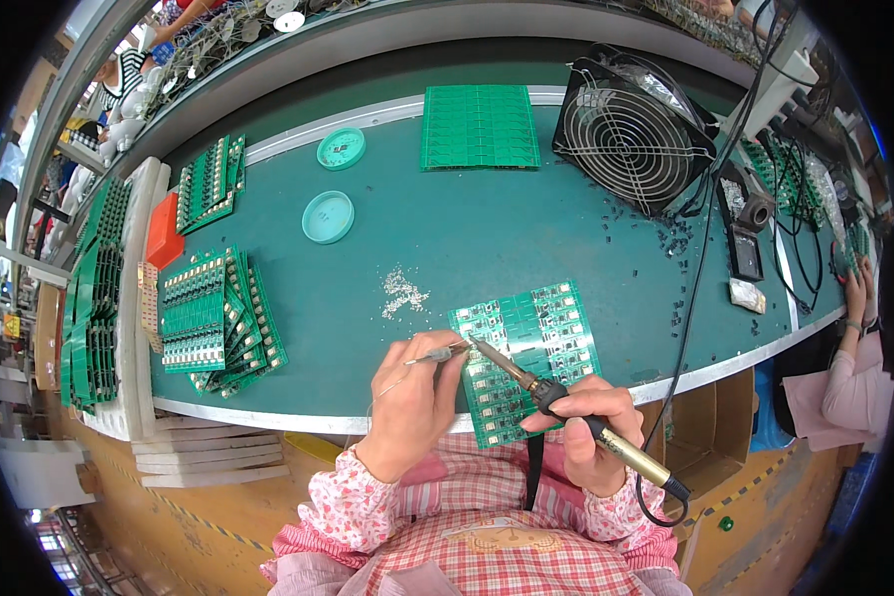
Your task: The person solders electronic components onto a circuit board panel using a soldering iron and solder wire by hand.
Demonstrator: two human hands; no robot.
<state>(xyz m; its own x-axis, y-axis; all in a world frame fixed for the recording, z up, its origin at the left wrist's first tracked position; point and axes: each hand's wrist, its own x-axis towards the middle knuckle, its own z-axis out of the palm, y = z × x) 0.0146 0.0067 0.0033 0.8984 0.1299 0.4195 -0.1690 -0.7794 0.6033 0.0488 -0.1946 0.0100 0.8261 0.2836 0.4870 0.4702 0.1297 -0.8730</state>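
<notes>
A green circuit board panel [526,348] with rows of small parts lies at the bench's near edge. My right hand [591,427] is closed around a soldering iron [606,437], its tip angled up and left to the upper left part of the panel. Pinched in my left hand [409,397] is a thin solder wire [464,345], with a slim grey piece around it at the fingers; the wire's end is close by the iron's tip. Whether tip and wire touch the board I cannot tell. A loose length of wire trails below my left hand.
Small pale parts [404,293] lie left of the panel. Stacked boards [214,318] stand left, bare boards [480,127] at the back. Two round lids [328,217], a fan [634,139] and an iron stand [745,223] are about. The iron's cable [700,288] crosses the right side. Another person's hand [857,288] is far right.
</notes>
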